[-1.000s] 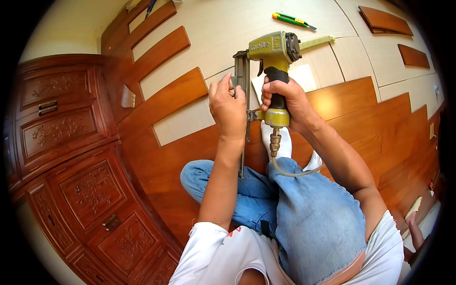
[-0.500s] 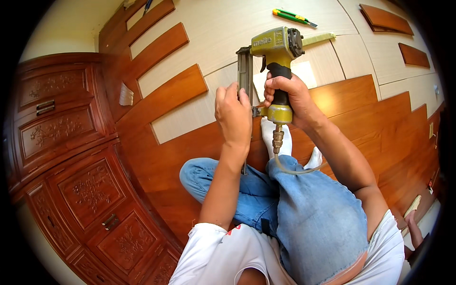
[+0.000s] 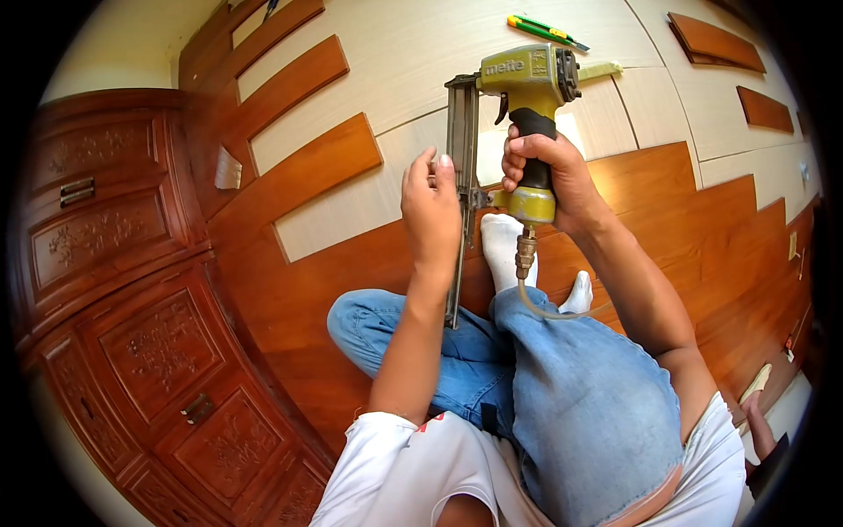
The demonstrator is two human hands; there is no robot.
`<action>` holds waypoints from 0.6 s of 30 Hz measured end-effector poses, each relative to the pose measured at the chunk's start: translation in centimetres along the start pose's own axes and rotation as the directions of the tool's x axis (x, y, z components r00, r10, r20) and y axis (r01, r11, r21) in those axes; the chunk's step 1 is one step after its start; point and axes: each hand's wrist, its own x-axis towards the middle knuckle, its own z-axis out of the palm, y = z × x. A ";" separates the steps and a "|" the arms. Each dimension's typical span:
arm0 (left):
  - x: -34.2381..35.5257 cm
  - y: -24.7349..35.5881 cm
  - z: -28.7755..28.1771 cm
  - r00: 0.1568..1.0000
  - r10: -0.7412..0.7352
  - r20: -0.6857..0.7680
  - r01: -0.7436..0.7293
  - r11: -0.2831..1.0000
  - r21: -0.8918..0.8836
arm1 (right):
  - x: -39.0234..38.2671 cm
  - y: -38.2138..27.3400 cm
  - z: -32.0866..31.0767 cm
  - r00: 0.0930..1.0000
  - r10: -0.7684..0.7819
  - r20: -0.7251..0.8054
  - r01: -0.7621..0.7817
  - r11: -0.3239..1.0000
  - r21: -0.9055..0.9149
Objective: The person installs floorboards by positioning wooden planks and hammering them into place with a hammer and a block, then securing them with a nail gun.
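The floor (image 3: 720,246) takes up most of the view: orange-brown wooden boards are laid over the near part, and pale underlay with single loose boards lying on it covers the far part. Along the left edge stands a dark carved wooden cabinet (image 3: 132,290) with panelled doors and metal handles. The person sits on the floor in blue jeans (image 3: 562,395) and a white shirt, one white-socked foot (image 3: 502,250) resting on the boards just beyond the knees.

Above the legs, between both hands, is a yellow-green pneumatic nail gun (image 3: 518,114). The right hand (image 3: 549,176) is wrapped tight around its black grip, with the head of the tool pointing away from the person. A brass fitting at the base of the grip leads into a thin clear air hose (image 3: 549,309) that curves over the right knee. The left hand (image 3: 432,211) is on the long grey metal magazine (image 3: 458,202), fingers curled against its side, thumb up; whether it truly grips it I cannot tell.

Further off on the pale underlay lies a green and yellow utility knife (image 3: 544,31).
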 end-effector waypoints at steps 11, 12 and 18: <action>1.3 -0.9 -0.3 0.888 -0.217 0.405 0.390 0.823 -0.414 | 0.0 -0.4 0.2 1.000 -0.016 0.009 0.016 0.999 -0.044; 1.4 -1.1 -0.1 0.896 -0.224 0.383 0.371 0.851 -0.372 | 0.0 -0.4 0.2 1.000 -0.015 0.006 0.015 0.999 -0.043; 2.1 0.5 0.0 0.959 -0.137 0.248 0.137 0.990 0.014 | 0.2 -0.2 -0.5 1.000 0.003 0.029 -0.003 1.000 -0.011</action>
